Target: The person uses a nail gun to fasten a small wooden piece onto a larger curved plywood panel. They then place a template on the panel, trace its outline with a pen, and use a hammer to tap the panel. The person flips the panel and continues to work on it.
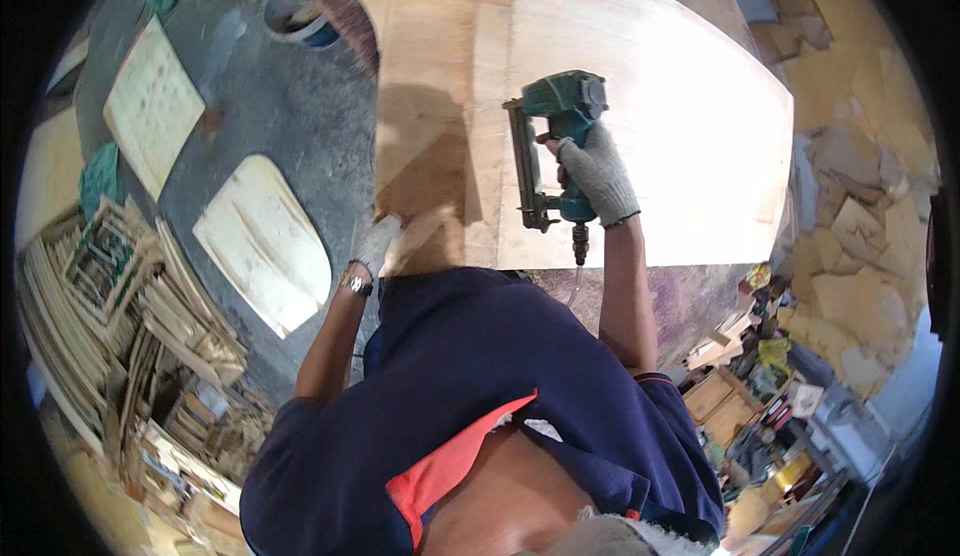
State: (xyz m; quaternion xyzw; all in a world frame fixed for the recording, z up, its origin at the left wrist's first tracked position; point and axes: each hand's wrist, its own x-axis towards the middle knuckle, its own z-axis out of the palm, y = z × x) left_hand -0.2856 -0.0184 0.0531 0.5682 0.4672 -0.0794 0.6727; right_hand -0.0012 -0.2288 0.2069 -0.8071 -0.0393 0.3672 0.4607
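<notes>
My right hand [597, 174], in a grey knit glove with bare fingertips, is wrapped round the handle of a green pneumatic nail gun [566, 98]. The gun is over a large pale plywood board [660, 146], its magazine on the left side and an air fitting with a thin hose at its lower end. At the board's near left corner, my gloved left hand [376, 244] grips the edge, with some of its fingers hidden. A darker plywood strip [425, 36] runs along the board's left side, partly in shadow.
Two cut wooden panels [268, 241] [153, 106] lie on the grey floor to the left. Behind them stands a bucket [300, 16]. Stacked curved wood strips [70, 326] fill the lower left. Scrap sheets [850, 236] and a cluttered pile of tools [780, 396] are at right.
</notes>
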